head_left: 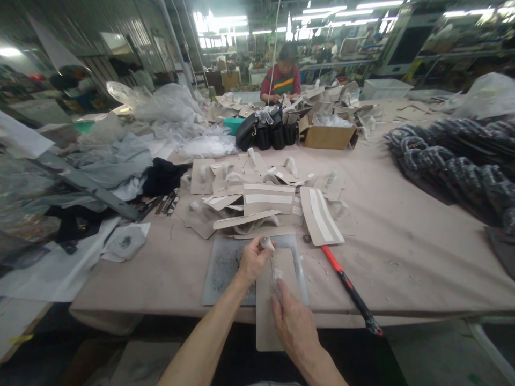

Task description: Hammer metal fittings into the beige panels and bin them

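My left hand is closed round a small tool with a pale rounded handle, its tip pointing down onto a beige card piece. The card lies on a grey cutting mat and overhangs the table's near edge. My right hand presses on the card, fingers pinched on a small clear strip near the tool's tip. What the strip is, I cannot make out.
A red-and-black handled tool lies right of the mat. A heap of beige card pieces sits beyond it. Dark woven bags are stacked at right, black bags and a cardboard box farther back. A person works at the far end.
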A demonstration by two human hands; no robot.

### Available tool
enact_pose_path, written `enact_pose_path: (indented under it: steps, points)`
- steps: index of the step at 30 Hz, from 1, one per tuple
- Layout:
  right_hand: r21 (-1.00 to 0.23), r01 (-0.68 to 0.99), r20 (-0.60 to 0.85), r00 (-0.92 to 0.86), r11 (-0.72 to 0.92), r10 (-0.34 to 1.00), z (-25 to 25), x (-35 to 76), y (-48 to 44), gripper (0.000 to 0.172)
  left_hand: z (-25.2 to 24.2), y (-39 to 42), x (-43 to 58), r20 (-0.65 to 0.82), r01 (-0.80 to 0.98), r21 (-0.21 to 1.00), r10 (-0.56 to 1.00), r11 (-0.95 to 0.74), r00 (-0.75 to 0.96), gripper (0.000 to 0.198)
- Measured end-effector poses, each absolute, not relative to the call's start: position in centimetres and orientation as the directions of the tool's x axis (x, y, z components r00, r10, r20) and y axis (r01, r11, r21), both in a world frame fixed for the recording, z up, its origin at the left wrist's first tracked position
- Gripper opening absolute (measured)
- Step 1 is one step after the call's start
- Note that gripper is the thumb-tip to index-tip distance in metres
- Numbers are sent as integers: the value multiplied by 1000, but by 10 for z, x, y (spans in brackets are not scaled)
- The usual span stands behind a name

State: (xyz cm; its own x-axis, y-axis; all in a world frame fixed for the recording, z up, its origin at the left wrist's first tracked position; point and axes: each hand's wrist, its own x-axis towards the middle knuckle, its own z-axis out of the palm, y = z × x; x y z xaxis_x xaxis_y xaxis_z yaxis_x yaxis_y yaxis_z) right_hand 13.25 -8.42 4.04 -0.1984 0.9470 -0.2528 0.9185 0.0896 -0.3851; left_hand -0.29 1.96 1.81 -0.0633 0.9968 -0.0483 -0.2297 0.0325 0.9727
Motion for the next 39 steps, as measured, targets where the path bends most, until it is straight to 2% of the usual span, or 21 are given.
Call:
enact_pose_path:
  steps: [5, 8, 11, 13, 15, 17, 20, 23, 25, 28, 29, 35, 39]
  points:
    - [-366, 923, -268, -230, 122, 936, 45, 134, -84, 45, 13, 19, -2, -41, -152, 987, 999, 43, 19, 34]
    - [-436, 891, -243, -256, 130, 936, 46, 135, -81, 45, 15, 18, -4, -21, -101, 995, 999, 25, 44, 33]
    - [-538, 831, -134, -251, 143, 959, 46, 147, -74, 49, 16, 19, -5, -16, -84, 996, 998, 21, 63, 32]
    - [-540, 832, -25, -170, 129, 985, 44, 168, -64, 48, 15, 19, -5, -16, -90, 996, 997, 23, 74, 31]
    - [-478, 876, 46, -45, 61, 998, 42, 196, -49, 44, 12, 20, -5, -12, -102, 995, 996, 21, 86, 30]
    - [-417, 909, 23, 29, -17, 999, 43, 225, -30, 38, 9, 20, -5, -11, -110, 994, 997, 20, 83, 29]
    - [-348, 936, 24, -40, 46, 999, 51, 250, 0, 33, 3, 19, -4, -10, -99, 995, 997, 18, 80, 27]
    - [-139, 980, 128, -127, 145, 984, 57, 250, 34, 50, 0, 19, -3, 16, -44, 999, 997, -12, 79, 25]
    - [-36, 988, 91, -144, 148, 985, 56, 246, 58, 53, 1, 19, -2, 32, -3, 999, 997, -32, 72, 25]
    - [-4, 988, 21, -157, 157, 987, 53, 250, 89, 28, 3, 19, 0, 43, 33, 998, 997, -45, 58, 25]
    - [-3, 988, 15, -155, 155, 988, 52, 253, 97, 27, 3, 19, 0, 47, 39, 998, 998, -49, 53, 25]
    - [15, 990, 13, -139, 139, 990, 54, 259, 116, 46, 3, 18, 1, 55, 45, 997, 997, -57, 49, 24]
    - [30, 982, 0, -187, 187, 982, 46, 242, 121, 48, 1, 18, 1, 50, 46, 998, 998, -52, 49, 24]
